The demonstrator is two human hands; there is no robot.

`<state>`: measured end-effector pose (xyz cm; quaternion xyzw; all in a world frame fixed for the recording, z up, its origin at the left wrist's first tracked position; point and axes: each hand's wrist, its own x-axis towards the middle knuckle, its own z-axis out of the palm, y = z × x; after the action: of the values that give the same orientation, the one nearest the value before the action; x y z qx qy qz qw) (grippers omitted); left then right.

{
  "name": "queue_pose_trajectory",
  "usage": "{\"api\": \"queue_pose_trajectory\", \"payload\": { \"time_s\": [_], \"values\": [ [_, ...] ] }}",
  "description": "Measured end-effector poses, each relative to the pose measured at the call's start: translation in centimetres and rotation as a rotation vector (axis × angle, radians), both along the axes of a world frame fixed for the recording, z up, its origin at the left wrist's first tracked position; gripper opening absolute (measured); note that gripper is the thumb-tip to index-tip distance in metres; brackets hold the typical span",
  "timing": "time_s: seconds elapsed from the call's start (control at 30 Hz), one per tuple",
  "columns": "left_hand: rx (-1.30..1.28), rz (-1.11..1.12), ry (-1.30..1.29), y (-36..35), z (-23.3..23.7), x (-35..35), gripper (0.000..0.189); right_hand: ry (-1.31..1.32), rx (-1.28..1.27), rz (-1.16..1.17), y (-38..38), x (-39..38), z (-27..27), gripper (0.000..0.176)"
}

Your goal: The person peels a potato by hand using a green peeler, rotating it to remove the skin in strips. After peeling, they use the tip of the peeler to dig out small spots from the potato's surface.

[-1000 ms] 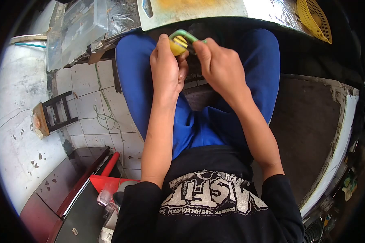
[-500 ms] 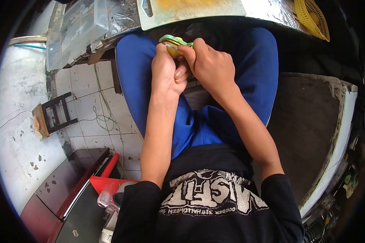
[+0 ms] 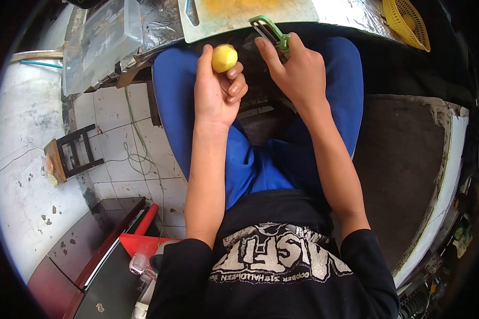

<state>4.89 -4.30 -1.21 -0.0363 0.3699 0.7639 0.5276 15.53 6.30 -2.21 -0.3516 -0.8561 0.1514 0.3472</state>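
Observation:
My left hand (image 3: pixel 216 87) holds a small yellow peeled potato (image 3: pixel 224 57) between thumb and fingertips, raised over my blue-trousered lap. My right hand (image 3: pixel 297 70) grips a green peeler (image 3: pixel 270 33), its blade end pointing up and left toward the edge of the cutting board (image 3: pixel 239 13). The peeler is apart from the potato, a short way to its right.
A pale cutting board with yellow stains lies on a foil-covered table at the top. A yellow basket (image 3: pixel 404 21) sits at top right, a clear plastic box (image 3: pixel 98 40) at top left. A small black stool (image 3: pixel 69 151) and green cord lie on the tiled floor left.
The hands have come apart: the peeler lifted off the potato and moved up and right, while my left hand turned the potato into open view.

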Motion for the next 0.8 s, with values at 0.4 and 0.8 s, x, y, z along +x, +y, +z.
{"api": "queue_pose_trajectory", "payload": {
  "time_s": [0.4, 0.8],
  "values": [
    [-0.030, 0.066, 0.243, 0.4, 0.5, 0.2, 0.046, 0.088, -0.191, 0.307, -2.9, -0.5, -0.6, 0.046],
    [0.001, 0.196, 0.389, 0.5, -0.8, 0.6, 0.036, 0.101, -0.204, 0.298, -3.0, -1.2, 0.1, 0.048]
  ]
}}
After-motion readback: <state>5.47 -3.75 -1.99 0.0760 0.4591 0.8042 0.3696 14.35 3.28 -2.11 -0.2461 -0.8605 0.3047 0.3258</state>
